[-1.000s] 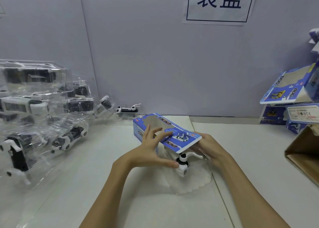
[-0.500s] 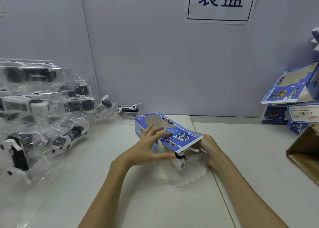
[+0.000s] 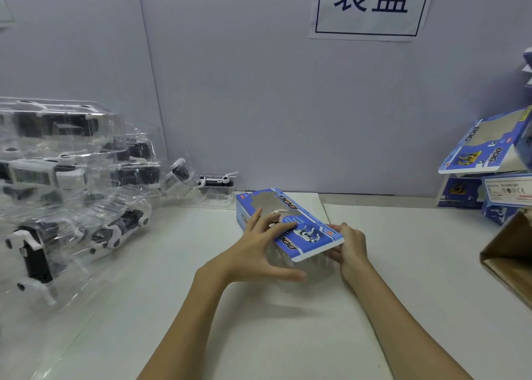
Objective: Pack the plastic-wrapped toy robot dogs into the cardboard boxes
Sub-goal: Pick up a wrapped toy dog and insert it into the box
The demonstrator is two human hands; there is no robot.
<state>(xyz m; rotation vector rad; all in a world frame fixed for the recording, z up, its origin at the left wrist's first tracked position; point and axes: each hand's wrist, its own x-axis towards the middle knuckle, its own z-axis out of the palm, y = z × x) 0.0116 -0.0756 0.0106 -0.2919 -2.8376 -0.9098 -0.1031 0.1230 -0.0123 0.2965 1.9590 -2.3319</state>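
Observation:
A blue cardboard box point(image 3: 309, 237) printed with "DOG" lies at the middle of the white table point(image 3: 172, 307), its open end toward me. A clear plastic-wrapped toy robot dog point(image 3: 305, 267) is almost fully inside it; only the plastic's rear end sticks out, and a white part shows through the box window. My left hand point(image 3: 259, 253) lies with spread, straight fingers on the box top and side, thumb against the plastic. My right hand point(image 3: 349, 253) grips the box's near right corner.
Several plastic-wrapped robot dogs point(image 3: 66, 195) are heaped at the left, one lone pack point(image 3: 216, 182) by the wall. Blue boxes point(image 3: 489, 172) are stacked at the right. A brown carton point(image 3: 512, 255) juts in from the right edge.
The wrapped dog has slid further into the blue box; its black-and-white head no longer shows at the opening. Both hands stay on the box.

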